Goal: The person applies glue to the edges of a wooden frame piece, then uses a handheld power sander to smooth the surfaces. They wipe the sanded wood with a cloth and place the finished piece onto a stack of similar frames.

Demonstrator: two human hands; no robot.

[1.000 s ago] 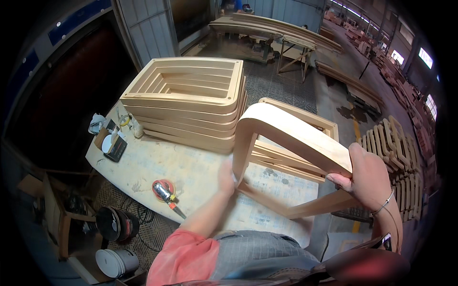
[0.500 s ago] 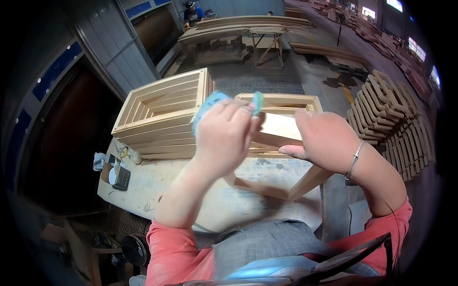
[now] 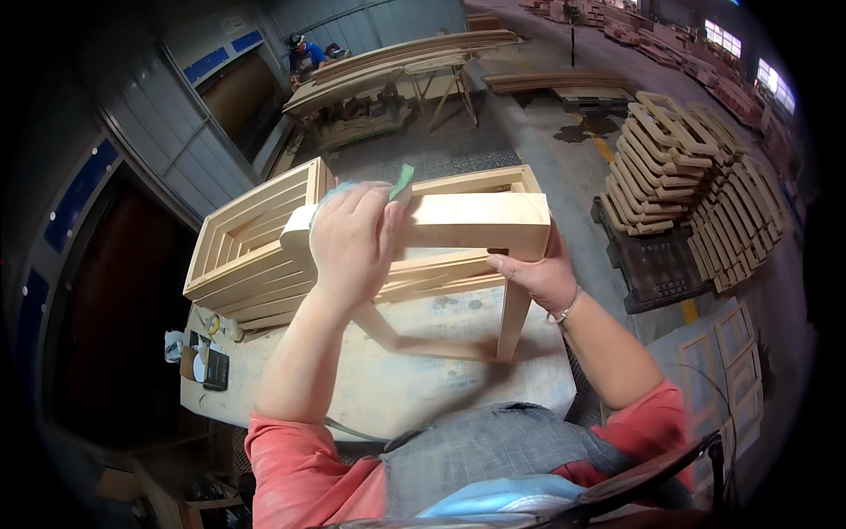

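Note:
A pale wooden frame (image 3: 480, 220) stands tilted up over the worktable, its thick top bar towards me and its lower side resting near the tabletop. My left hand (image 3: 352, 238) is closed over the left part of that bar. Pressed under its fingers is a green-blue sheet that looks like sandpaper (image 3: 402, 181), with one corner sticking up past the thumb. My right hand (image 3: 545, 275) grips the frame below its right corner, the thumb on the near side and the other fingers mostly hidden behind the wood.
Stacked wooden frames (image 3: 256, 231) cover the back of the worktable (image 3: 441, 388). A small dark box (image 3: 211, 368) sits at its left end. Rounded wooden frames (image 3: 661, 167) are piled on a black pallet (image 3: 648, 264) at right. A person (image 3: 307, 57) is by far boards.
My left hand has slid left along the bar with the sheet. The right hand has shifted lower at the frame's right corner, now in plain sight. The whole view has turned somewhat.

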